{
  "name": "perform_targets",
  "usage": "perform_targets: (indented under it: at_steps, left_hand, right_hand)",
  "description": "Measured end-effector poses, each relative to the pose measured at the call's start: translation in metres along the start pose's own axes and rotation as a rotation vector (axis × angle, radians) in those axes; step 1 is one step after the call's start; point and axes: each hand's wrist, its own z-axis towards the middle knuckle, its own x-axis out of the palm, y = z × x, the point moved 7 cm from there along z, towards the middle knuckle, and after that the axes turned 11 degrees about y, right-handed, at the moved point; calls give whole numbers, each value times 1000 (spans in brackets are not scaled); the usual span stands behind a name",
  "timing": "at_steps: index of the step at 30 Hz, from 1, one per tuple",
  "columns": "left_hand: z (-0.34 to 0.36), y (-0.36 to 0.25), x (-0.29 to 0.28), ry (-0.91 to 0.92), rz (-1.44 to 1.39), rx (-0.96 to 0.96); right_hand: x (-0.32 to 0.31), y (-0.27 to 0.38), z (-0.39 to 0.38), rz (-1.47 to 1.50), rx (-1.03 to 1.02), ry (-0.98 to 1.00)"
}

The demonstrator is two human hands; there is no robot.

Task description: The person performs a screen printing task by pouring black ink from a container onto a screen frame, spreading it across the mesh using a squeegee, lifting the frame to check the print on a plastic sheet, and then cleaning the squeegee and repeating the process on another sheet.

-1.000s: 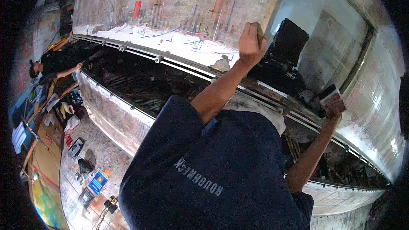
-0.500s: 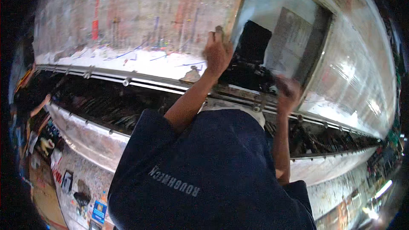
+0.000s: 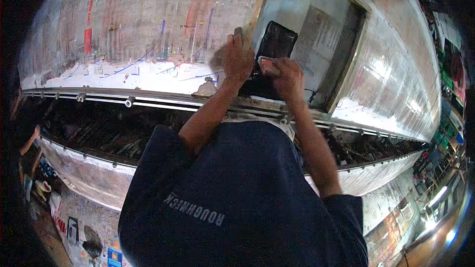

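A wooden screen frame (image 3: 352,59) with a pale blue-grey panel lies on the long table. A black rectangle (image 3: 279,39) shows on the panel, and wet-looking black ink (image 3: 261,89) covers its near left part. My left hand (image 3: 236,62) is closed at the frame's left side bar, its fingertips pointing away from me. My right hand (image 3: 288,79) is closed around a small pale, pinkish-tipped thing (image 3: 268,66) over the ink, just below the rectangle. The hand hides much of this thing, so its kind is unclear.
The long table (image 3: 148,29) is stained with paint streaks. A metal rail (image 3: 163,106) with round stops runs along its near edge. Behind me stands a second long table (image 3: 94,170) across a dark gap. Another person's arm (image 3: 30,141) shows at the far left.
My right hand has moved left and away from me across the panel, from the near right corner to the ink below the rectangle. My left hand stays at the frame's left side.
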Motion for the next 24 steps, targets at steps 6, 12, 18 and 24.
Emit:
perform_targets:
  at_steps: [6, 12, 18, 24]
  left_hand:
    - [-8, -3, -11, -95, -155, 60]
    - [-18, -18, -26, -140, -134, 176]
    - [-24, -45, -34, -138, -113, 208]
    - [-14, -138, 77, -174, -115, 188]
  right_hand:
    - [-52, -22, 41, -89, -22, -179]
    - [12, -6, -58, -14, -119, -314]
    - [-25, -207, -165, 1283, 175, -683]
    - [-55, -436, -239, 1154, 407, -679]
